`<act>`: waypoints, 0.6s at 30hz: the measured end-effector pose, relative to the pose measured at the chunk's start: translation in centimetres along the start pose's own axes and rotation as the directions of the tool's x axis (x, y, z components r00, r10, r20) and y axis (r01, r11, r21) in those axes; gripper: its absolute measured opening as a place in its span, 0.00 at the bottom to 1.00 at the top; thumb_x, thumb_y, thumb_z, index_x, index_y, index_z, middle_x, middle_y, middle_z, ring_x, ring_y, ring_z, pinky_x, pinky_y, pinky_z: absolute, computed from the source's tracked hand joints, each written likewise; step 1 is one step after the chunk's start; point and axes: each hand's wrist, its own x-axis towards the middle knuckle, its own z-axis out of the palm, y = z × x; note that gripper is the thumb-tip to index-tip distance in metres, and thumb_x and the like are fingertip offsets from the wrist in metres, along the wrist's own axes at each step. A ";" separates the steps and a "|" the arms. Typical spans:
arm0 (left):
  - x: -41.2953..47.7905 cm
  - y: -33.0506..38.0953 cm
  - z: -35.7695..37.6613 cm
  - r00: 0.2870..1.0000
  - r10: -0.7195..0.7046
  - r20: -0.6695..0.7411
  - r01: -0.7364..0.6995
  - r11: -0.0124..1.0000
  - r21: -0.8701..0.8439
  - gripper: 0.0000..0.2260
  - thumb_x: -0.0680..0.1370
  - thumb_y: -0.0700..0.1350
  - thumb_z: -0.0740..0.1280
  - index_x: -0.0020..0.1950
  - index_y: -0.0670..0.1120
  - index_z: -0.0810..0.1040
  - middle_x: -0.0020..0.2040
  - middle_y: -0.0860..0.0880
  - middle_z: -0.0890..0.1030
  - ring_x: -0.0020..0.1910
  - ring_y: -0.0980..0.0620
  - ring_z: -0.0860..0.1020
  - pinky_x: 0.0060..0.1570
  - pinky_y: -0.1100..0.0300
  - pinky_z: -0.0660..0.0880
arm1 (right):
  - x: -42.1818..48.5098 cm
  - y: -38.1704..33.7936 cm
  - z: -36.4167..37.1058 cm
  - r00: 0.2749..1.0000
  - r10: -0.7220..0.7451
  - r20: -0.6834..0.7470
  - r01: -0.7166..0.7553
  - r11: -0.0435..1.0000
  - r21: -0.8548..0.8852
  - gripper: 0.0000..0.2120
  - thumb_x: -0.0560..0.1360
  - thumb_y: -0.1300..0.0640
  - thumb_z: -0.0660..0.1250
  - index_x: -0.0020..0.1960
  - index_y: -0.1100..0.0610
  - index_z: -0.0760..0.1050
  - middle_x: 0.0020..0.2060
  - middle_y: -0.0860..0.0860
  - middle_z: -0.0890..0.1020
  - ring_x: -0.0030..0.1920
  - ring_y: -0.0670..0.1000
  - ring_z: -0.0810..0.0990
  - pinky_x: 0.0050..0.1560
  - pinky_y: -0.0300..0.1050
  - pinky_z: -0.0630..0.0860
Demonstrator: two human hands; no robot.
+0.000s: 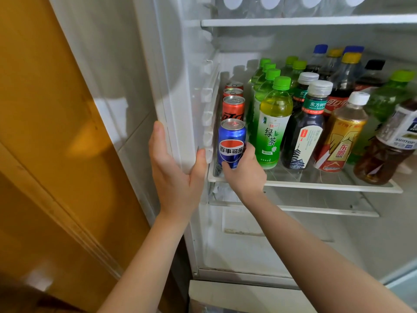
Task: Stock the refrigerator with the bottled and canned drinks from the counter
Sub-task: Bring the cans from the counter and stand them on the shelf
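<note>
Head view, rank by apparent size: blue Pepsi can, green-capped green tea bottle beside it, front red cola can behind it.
1. green-capped plastic green tea bottle
2. blue Pepsi aluminium can
3. front red cola can: partly hidden, farther back, so unsure.

Your blue metal can (231,141) stands on glass shelf (316,184) | red metal cans (233,108) behind it | green-capped plastic bottle (273,123) right of it
</note>
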 end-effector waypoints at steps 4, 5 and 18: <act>0.0 0.3 0.0 1.000 -0.013 -0.004 0.013 1.000 -0.012 0.36 0.72 0.43 0.71 0.72 0.45 0.51 0.67 0.63 0.57 0.69 0.74 0.53 0.67 0.77 0.55 | 0.0 0.0 0.0 1.000 -0.011 0.022 0.012 1.000 -0.015 0.34 0.71 0.47 0.69 0.71 0.55 0.58 0.63 0.52 0.75 0.56 0.56 0.79 0.47 0.48 0.73; 0.0 0.4 0.0 1.000 -0.014 -0.009 0.014 1.000 -0.017 0.35 0.72 0.44 0.70 0.72 0.45 0.52 0.66 0.64 0.56 0.69 0.74 0.52 0.67 0.77 0.55 | 0.0 -0.1 -0.1 1.000 -0.013 0.027 0.013 1.000 -0.025 0.34 0.72 0.47 0.69 0.71 0.55 0.57 0.64 0.52 0.74 0.56 0.56 0.79 0.48 0.49 0.74; 0.0 0.9 -0.3 0.998 0.068 -0.017 -0.067 0.996 0.059 0.35 0.73 0.38 0.71 0.72 0.40 0.52 0.69 0.50 0.59 0.72 0.53 0.59 0.71 0.69 0.56 | -1.5 0.5 -0.7 0.995 -0.076 0.064 0.079 0.996 -0.043 0.37 0.72 0.47 0.69 0.73 0.58 0.56 0.66 0.55 0.73 0.61 0.57 0.76 0.56 0.51 0.73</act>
